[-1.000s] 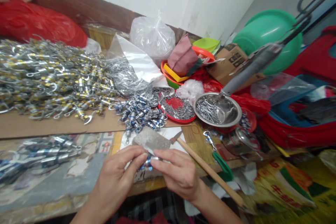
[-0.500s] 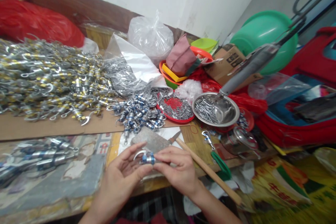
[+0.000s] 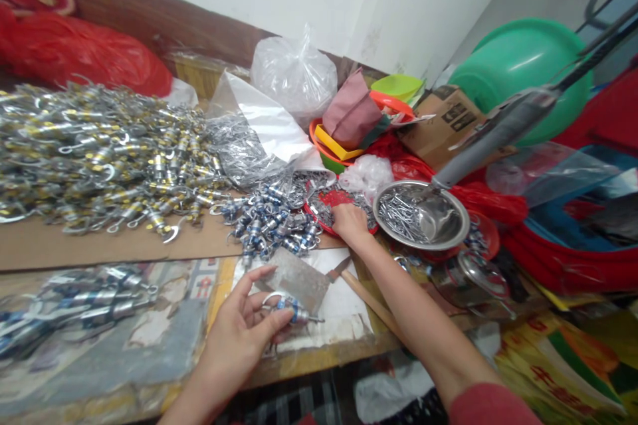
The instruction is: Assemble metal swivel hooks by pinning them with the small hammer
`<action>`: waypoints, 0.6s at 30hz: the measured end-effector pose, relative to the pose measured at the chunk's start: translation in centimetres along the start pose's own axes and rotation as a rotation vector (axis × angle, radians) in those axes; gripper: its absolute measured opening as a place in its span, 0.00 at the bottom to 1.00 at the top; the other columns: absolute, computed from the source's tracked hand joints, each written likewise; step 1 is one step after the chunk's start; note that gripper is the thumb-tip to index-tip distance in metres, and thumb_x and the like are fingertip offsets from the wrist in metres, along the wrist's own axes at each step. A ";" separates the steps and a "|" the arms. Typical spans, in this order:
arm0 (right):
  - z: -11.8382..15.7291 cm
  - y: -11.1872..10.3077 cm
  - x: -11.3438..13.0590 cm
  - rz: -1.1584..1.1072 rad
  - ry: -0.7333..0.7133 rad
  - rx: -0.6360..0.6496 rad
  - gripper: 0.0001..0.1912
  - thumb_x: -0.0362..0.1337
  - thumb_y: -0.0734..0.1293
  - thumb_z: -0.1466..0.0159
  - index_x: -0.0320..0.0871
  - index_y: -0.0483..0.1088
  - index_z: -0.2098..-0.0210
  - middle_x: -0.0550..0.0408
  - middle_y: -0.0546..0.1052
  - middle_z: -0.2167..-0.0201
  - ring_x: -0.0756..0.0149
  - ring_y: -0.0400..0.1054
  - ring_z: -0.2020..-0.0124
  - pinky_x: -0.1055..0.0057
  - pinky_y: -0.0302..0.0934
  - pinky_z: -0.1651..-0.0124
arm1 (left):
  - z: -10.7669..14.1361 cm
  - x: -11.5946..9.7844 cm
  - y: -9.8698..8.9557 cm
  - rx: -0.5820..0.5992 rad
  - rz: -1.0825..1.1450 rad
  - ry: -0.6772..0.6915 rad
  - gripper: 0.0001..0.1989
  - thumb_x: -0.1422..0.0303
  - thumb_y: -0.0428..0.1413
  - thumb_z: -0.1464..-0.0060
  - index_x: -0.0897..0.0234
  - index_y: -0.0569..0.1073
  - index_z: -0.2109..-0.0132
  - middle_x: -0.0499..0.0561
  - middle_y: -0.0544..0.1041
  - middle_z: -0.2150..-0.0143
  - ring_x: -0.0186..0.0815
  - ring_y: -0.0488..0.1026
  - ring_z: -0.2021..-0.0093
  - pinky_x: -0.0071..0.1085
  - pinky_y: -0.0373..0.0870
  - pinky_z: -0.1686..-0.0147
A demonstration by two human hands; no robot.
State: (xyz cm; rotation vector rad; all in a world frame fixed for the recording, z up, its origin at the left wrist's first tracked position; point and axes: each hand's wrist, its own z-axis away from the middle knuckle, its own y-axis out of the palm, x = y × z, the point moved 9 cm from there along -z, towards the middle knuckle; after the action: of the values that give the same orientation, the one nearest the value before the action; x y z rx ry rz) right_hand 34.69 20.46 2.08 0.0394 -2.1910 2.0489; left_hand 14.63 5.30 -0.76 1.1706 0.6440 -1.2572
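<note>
Left hand (image 3: 244, 319): narrow pinch, thumb against fingers, holding a blue-and-silver hook (image 3: 294, 312) by its body. Curved end sits by the fingers, thin stem sticks out right of the grip. Right hand (image 3: 350, 220): down in the red tray (image 3: 335, 197), ahead and right of the left grip, among small metal bits (image 3: 319, 208). Its fingertips are hidden; can't tell if it's pinching anything.

Around the left grip: stone block (image 3: 303, 279) just beyond the held hook, on white paper (image 3: 349, 305). Knife (image 3: 339, 270) at the block's right end. Wooden stick (image 3: 371, 300) further right, running under the right forearm. Heap of blue hooks (image 3: 269, 222) past the block, left of the right hand. Steel bowl (image 3: 443, 218) with pins (image 3: 405, 218) just right of the right hand. Big yellow-banded heap (image 3: 109, 159) far left, beyond the left grip.
</note>
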 end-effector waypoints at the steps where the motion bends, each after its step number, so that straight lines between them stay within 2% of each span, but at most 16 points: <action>1: -0.1 0.1 0.0 -0.007 0.001 0.001 0.10 0.26 0.64 0.48 0.39 0.74 0.69 0.43 0.76 0.66 0.54 0.69 0.58 0.63 0.60 0.56 | 0.0 0.1 0.0 0.008 0.003 -0.003 0.32 0.68 0.62 0.62 0.64 0.57 0.50 0.45 0.75 0.77 0.33 0.73 0.78 0.25 0.67 0.80; 5: 0.4 -1.0 -0.2 -0.129 -0.020 -0.064 0.13 0.25 0.60 0.44 0.38 0.72 0.63 0.43 0.72 0.58 0.58 0.67 0.54 0.64 0.59 0.53 | 0.0 0.4 0.1 0.017 0.033 -0.018 0.31 0.68 0.62 0.61 0.63 0.56 0.51 0.45 0.75 0.78 0.32 0.72 0.79 0.23 0.65 0.81; 8: 2.3 -2.1 0.3 -0.294 -0.063 -0.087 0.13 0.28 0.57 0.39 0.37 0.70 0.59 0.47 0.74 0.60 0.64 0.69 0.58 0.68 0.62 0.56 | -0.1 0.6 0.2 0.025 0.044 -0.023 0.31 0.68 0.62 0.61 0.62 0.56 0.51 0.46 0.76 0.78 0.33 0.73 0.79 0.24 0.64 0.81; 11: 5.7 -2.7 2.2 -0.486 -0.139 -0.015 0.10 0.32 0.60 0.40 0.38 0.71 0.62 0.54 0.77 0.69 0.70 0.71 0.69 0.75 0.65 0.66 | -0.2 0.6 0.0 0.012 0.032 -0.025 0.31 0.69 0.62 0.61 0.61 0.55 0.51 0.45 0.75 0.78 0.35 0.74 0.78 0.24 0.65 0.80; 14: 9.6 -3.3 4.6 -0.800 -0.241 0.079 0.06 0.31 0.65 0.44 0.39 0.73 0.68 0.56 0.77 0.73 0.71 0.71 0.73 0.76 0.64 0.71 | -0.4 0.7 -0.3 -0.011 0.027 -0.026 0.30 0.70 0.62 0.62 0.60 0.55 0.52 0.42 0.74 0.80 0.35 0.74 0.78 0.24 0.66 0.80; 16: 11.8 -4.0 5.9 -0.920 -0.322 0.073 0.03 0.29 0.67 0.47 0.39 0.74 0.73 0.56 0.77 0.76 0.70 0.70 0.74 0.76 0.63 0.70 | -0.4 0.9 -0.4 -0.017 0.044 -0.023 0.30 0.70 0.62 0.61 0.60 0.55 0.52 0.42 0.74 0.79 0.35 0.74 0.78 0.25 0.66 0.80; 18: 13.3 -4.6 7.0 -0.923 -0.410 -0.004 0.03 0.28 0.67 0.48 0.39 0.74 0.75 0.55 0.77 0.77 0.70 0.70 0.74 0.75 0.63 0.69 | -0.4 1.1 -0.6 -0.034 0.075 -0.004 0.29 0.70 0.62 0.62 0.59 0.56 0.53 0.41 0.74 0.79 0.35 0.75 0.77 0.27 0.69 0.76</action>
State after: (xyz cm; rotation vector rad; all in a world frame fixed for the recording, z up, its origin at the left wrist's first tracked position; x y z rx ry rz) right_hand 27.15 7.48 6.66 1.2921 -1.7893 1.5514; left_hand 14.42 5.37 -2.07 1.1538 0.6110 -1.1810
